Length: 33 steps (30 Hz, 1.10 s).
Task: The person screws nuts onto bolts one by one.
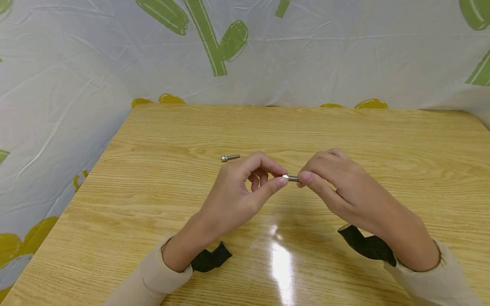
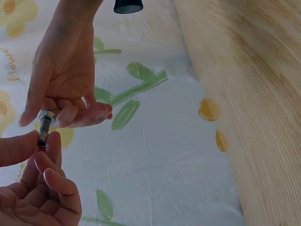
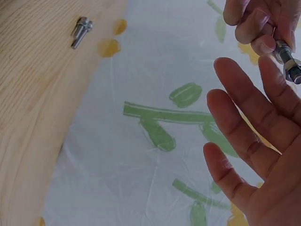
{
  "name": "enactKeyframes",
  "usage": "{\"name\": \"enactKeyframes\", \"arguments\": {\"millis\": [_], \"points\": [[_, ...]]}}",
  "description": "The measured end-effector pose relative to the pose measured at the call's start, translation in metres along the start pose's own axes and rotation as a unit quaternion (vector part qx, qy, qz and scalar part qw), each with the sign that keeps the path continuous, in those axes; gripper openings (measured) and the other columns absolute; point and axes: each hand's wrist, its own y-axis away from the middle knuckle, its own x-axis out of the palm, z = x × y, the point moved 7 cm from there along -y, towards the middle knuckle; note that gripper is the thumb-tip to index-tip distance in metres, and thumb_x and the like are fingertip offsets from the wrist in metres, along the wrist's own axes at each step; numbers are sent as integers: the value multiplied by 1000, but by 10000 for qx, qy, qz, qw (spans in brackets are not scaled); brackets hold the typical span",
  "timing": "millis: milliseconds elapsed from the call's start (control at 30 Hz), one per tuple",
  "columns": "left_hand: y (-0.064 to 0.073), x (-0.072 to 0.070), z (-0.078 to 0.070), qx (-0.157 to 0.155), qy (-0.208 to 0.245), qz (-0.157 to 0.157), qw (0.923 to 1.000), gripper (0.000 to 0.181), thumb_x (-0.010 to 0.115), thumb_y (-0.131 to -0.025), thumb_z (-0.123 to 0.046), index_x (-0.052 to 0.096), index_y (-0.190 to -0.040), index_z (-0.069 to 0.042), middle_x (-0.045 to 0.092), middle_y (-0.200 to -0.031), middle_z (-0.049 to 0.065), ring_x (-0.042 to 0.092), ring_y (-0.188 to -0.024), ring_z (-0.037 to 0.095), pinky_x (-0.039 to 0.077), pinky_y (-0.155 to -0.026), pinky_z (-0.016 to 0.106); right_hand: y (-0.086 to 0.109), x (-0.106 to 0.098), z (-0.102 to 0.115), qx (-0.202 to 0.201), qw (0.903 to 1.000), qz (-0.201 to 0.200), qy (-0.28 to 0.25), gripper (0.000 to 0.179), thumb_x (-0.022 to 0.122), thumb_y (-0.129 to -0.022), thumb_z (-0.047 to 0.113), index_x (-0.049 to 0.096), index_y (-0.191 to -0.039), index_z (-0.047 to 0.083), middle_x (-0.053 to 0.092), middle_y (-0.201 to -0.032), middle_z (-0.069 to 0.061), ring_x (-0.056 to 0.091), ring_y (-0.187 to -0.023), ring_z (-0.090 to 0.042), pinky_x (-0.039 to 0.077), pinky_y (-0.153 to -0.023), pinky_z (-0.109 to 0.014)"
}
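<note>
Between the two hands a small metal bolt (image 1: pixel 293 179) lies roughly level in the head view. My left hand (image 1: pixel 237 195) pinches its left end between thumb and forefinger, other fingers curled loosely below. At the other end a hex nut (image 2: pixel 47 114) sits on the thread (image 2: pixel 44 125). My right hand (image 1: pixel 340 187) has thumb and forefinger at the nut, one on either side in the left wrist view. In the right wrist view, its remaining fingers (image 3: pixel 240 84) spread out straight, and the bolt's tip pokes out past the nut.
A second metal bolt (image 1: pixel 230 157) lies on the wooden table (image 1: pixel 172 127), just beyond the left hand. White sheeting (image 1: pixel 306 51) with green and yellow plant prints hangs behind the table and down its left side. Black wrist mounts (image 1: pixel 212 257) sit by both sleeves.
</note>
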Motion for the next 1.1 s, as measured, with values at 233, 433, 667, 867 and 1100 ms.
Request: {"name": "enactKeyframes", "arguments": {"millis": [233, 433, 667, 867, 1100], "points": [[0, -3, 2, 23, -42, -49, 10000, 8, 64, -87, -10, 65, -94, -7, 66, -83, -1, 48, -66, 5, 45, -61, 20, 8, 7, -19, 547, 9979, 197, 293, 36, 73, -81, 27, 56, -112, 31, 54, -102, 19, 45, -97, -3, 38, -78, -24], [-1, -5, 3, -13, -56, -95, 9999, 9, 64, -87, -11, 65, -94, -6, 68, -84, 0, 49, -65, 5, 46, -62, 21, 7, 4, -11, -307, 9988, -372, 122, 34, 74, -80, 20, 60, -111, 22, 59, -102, 13, 50, -94, -8, 37, -83, -20], [-1, -5, 1, 35, -65, -126, 9999, 8, 65, -87, -10, 65, -94, -6, 68, -82, 0, 48, -65, 6, 45, -61, 20, 6, 0, -3, -619, 9957, -672, 152, 27, 72, -81, 18, 63, -106, 15, 61, -99, 10, 51, -92, -9, 37, -82, -17], [-1, -5, 1, 31, -67, -106, 9999, 9, 65, -87, -11, 65, -94, -6, 68, -83, 0, 48, -65, 5, 45, -61, 20, 5, 0, -3, -598, 9962, -616, 133, 25, 71, -82, 17, 62, -105, 16, 60, -98, 11, 50, -92, -9, 37, -82, -18], [0, -4, 0, 85, -77, -85, 9999, 8, 65, -87, -10, 65, -94, -6, 68, -84, 0, 48, -66, 5, 45, -60, 20, 7, 3, -9, -538, 9974, -482, 71, 22, 69, -83, 17, 62, -104, 19, 60, -98, 12, 50, -94, -11, 37, -84, -21]]}}
